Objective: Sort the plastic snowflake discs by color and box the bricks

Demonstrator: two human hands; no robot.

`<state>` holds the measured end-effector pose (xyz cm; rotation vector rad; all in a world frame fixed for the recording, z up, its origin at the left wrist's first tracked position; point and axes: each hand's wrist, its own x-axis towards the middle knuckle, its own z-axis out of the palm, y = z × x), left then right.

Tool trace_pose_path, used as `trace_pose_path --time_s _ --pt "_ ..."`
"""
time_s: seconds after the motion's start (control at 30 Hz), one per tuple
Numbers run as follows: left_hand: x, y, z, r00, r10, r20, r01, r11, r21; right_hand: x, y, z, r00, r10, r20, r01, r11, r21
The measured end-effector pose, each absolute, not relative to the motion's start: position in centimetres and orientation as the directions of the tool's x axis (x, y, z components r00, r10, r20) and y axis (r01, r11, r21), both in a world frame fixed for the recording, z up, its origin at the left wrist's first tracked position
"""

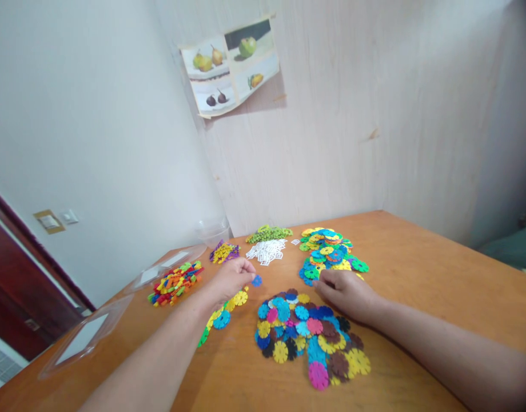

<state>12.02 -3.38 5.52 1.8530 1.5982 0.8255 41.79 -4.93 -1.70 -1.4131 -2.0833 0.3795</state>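
Between the thumb and fingers of my left hand (235,279) is a small blue notched disc (256,281), held just over the table. Under and beside my left wrist lies a row of yellow, blue and green notched discs (222,319), partly covered by the arm. My right hand (344,290) is curled with its fingers closed, between two piles; what they hold, if anything, is hidden. In front of it spreads a pile of mixed-colour notched discs (289,329). Just beyond it sits a pile of larger flower-shaped discs (327,252).
Along the back of the wooden table (421,269) lie green pieces (269,233), white flat pieces (266,252) and purple and yellow pieces (224,252). Red, orange and green blocks (176,283) lie left. A clear tub (214,230) and clear lids (89,337) are near the wall.
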Motion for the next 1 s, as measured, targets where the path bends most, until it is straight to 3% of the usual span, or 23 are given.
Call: trace_pose_path --time_s 0.23,0.43,0.57,0.77,1.0 --pt "15.2 -6.4 4.7 0.215 0.977 -0.016 0.667 -0.135 0.733 41.7 -5.2 -1.4 -0.264 0.917 0.300 0.748 0.391 -0.536" --pt "11.8 -3.4 5.6 0.083 0.988 0.131 0.710 -0.151 0.687 41.8 -5.1 -1.6 -0.276 0.913 0.299 0.758 0.398 -0.517" --pt "8.7 -0.5 4.9 -0.038 0.995 0.088 0.801 -0.022 0.598 41.7 -5.0 -1.8 -0.278 0.916 0.289 0.763 0.394 -0.513" --pt "7.1 2.0 2.3 -0.083 0.996 0.029 0.859 0.057 0.510 41.7 -4.9 -1.9 -0.289 0.916 0.279 0.767 0.396 -0.505" --pt "6.9 3.4 0.6 -0.106 0.994 0.015 0.865 0.085 0.495 41.7 -4.8 -1.9 -0.283 0.918 0.277 0.775 0.389 -0.497"
